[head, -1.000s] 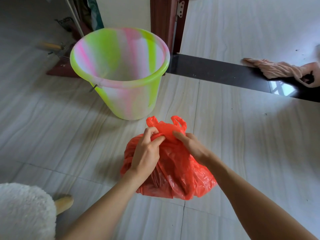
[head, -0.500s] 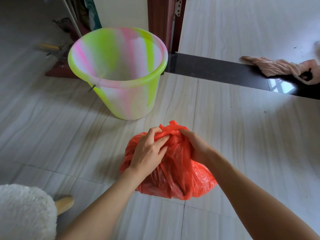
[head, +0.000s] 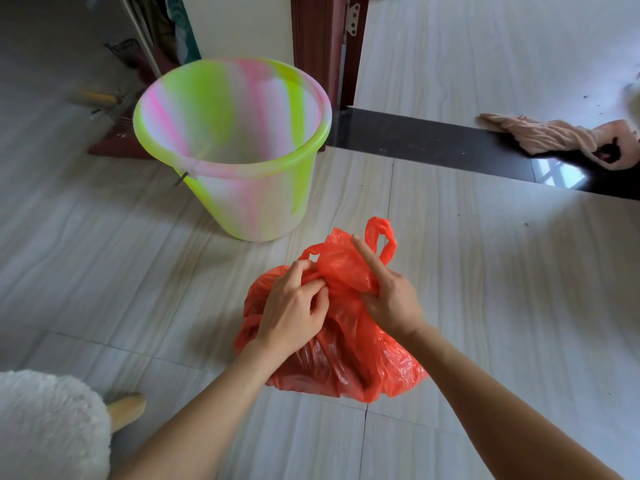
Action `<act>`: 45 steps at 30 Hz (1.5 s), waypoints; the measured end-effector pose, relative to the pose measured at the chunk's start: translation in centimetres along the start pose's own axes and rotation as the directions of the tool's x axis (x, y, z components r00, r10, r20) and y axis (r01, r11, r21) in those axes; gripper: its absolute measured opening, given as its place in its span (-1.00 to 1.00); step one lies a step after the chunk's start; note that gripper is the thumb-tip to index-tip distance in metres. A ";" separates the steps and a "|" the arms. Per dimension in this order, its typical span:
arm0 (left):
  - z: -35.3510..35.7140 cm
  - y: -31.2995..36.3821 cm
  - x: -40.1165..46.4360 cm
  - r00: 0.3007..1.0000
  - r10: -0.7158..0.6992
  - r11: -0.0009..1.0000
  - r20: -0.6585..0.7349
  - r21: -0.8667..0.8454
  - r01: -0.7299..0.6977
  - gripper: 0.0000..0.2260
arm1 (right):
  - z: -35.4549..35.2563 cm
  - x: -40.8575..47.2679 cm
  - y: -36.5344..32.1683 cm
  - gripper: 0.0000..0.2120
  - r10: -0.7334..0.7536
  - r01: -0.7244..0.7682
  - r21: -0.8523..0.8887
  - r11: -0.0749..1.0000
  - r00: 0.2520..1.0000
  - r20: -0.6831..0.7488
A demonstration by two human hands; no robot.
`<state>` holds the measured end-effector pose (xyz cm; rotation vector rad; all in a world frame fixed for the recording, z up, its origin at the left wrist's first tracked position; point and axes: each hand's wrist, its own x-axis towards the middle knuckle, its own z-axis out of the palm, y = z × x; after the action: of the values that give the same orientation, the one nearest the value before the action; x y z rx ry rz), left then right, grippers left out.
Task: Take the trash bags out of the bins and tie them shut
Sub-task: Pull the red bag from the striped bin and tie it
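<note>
A full red plastic trash bag (head: 349, 362) sits on the tiled floor in the middle of the view. My left hand (head: 294, 306) pinches the bag's gathered neck from the left. My right hand (head: 388, 299) grips the neck from the right, its index finger stretched out over the plastic. Two handle loops stick up behind the fingers. Behind the bag, to the left, stands a green, pink and white bin (head: 235, 147), upright with no bag inside.
A wooden door frame (head: 322, 46) rises behind the bin, with a black threshold strip running right. A pink cloth (head: 554, 136) lies on that strip. A white fluffy stool (head: 45, 424) with a wooden leg is at bottom left. Wire racks and clutter sit far left.
The handle loops, pressed down half a second ago, now stand up again behind my fingers. My right index finger has straightened across the bag's neck. The bag stays in place.
</note>
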<state>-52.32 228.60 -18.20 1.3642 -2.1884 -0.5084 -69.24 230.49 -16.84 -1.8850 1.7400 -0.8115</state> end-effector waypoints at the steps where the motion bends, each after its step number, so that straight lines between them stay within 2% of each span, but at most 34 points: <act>1: 0.0 0.0 0.0 1.000 0.001 1.000 -0.008 -0.007 -0.001 -0.74 | -0.1 0.1 -0.2 -0.28 -0.029 0.030 -0.084 0.996 1.000 0.004; 3: 0.2 0.0 -0.1 1.000 0.019 1.000 -0.024 0.017 -0.019 -0.78 | -0.1 0.6 -0.6 -0.41 0.025 -0.020 -0.201 0.979 0.999 0.020; 5: 0.5 -0.1 -0.2 0.998 0.046 0.998 -0.043 0.050 -0.044 -0.83 | 0.1 1.2 -1.4 -0.57 0.173 -0.146 -0.269 0.952 0.982 0.079; 6: 0.6 -0.2 -0.2 0.997 0.048 0.998 -0.058 0.049 -0.045 -0.82 | 0.1 1.5 -1.8 -0.63 0.222 -0.188 -0.235 0.954 0.966 0.131; 8: 0.5 -0.2 -0.2 0.994 0.030 0.999 -0.102 0.029 -0.028 -0.77 | 0.0 2.0 -2.6 -0.77 0.268 -0.265 -0.048 0.963 0.925 0.270; 10: 0.2 -0.3 -0.2 0.993 0.004 1.000 -0.122 0.007 -0.003 -0.74 | -0.5 2.5 -3.0 -0.80 0.296 -0.385 0.145 0.912 0.859 0.418; 12: 0.0 -0.4 -0.2 0.994 -0.009 1.000 -0.106 -0.015 0.007 -0.74 | -0.9 2.9 -3.0 -0.78 0.301 -0.525 0.335 0.783 0.790 0.534; 15: -0.1 -0.3 0.0 0.998 -0.008 0.999 -0.068 -0.039 0.006 -0.74 | -0.8 2.9 -2.1 -0.86 0.222 -0.689 0.606 0.399 0.713 0.665; 16: -0.1 -0.2 0.2 0.998 -0.006 0.999 -0.063 -0.048 0.003 -0.75 | -0.7 2.8 -2.1 -0.78 0.184 -0.713 0.644 0.278 0.697 0.693; 18: -0.3 -0.2 0.4 0.998 -0.020 0.997 -0.060 -0.070 0.016 -0.78 | -0.2 2.6 -2.0 -0.69 0.169 -0.707 0.695 0.130 0.706 0.687; 19: -0.4 -0.3 0.6 0.997 -0.042 0.995 -0.061 -0.092 0.036 -0.80 | 0.1 2.5 -1.7 -0.76 0.190 -0.677 0.726 0.120 0.733 0.653; 20: -0.5 -0.4 0.7 0.996 -0.076 0.989 -0.052 -0.129 0.069 -0.81 | 0.3 2.4 -1.6 -0.84 0.238 -0.638 0.752 0.167 0.766 0.597; 23: -0.7 -0.2 0.9 0.983 -0.183 0.947 -0.017 -0.270 0.172 -0.86 | 0.3 2.5 -0.9 -0.84 0.371 -0.563 0.671 0.482 0.825 0.426; 25: -1.0 0.2 1.3 0.958 -0.287 0.869 0.031 -0.412 0.274 -0.94 | 0.1 2.5 -0.7 -0.78 0.398 -0.529 0.638 0.559 0.846 0.354; 26: -1.3 0.5 1.5 0.934 -0.343 0.808 0.096 -0.476 0.346 -0.97 | 0.1 2.4 -0.8 -0.73 0.395 -0.512 0.638 0.576 0.857 0.331; 29: -1.7 0.5 2.0 0.876 -0.411 0.663 0.252 -0.577 0.477 -0.83 | 0.2 2.0 -1.3 -0.63 0.404 -0.475 0.646 0.598 0.874 0.269; 30: -1.9 0.6 2.0 0.874 -0.409 0.670 0.261 -0.564 0.482 -0.83 | 0.3 2.0 -1.5 -0.64 0.418 -0.470 0.661 0.585 0.873 0.251; 32: -1.9 0.5 2.0 0.887 -0.409 0.747 0.213 -0.480 0.460 -0.81 | 0.2 2.2 -1.6 -0.73 0.449 -0.470 0.678 0.565 0.865 0.225; 36: -1.5 0.2 1.7 0.937 -0.344 0.856 0.062 -0.388 0.341 -0.60 | -0.2 2.2 -0.9 -0.86 0.456 -0.504 0.630 0.591 0.853 0.254; 40: -1.3 -0.2 1.5 0.930 -0.360 0.820 0.078 -0.449 0.355 -0.69 | -0.5 1.8 -0.9 -0.93 0.389 -0.502 0.606 0.617 0.864 0.320; 45: -1.7 -0.2 1.6 0.928 -0.365 0.763 0.072 -0.549 0.342 -0.85 | -0.6 1.9 -1.0 -0.87 0.366 -0.483 0.608 0.631 0.875 0.316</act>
<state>-51.77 226.93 -16.65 1.4243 -1.5502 -1.1472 -68.83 228.75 -15.53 -0.9612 1.4196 -0.8989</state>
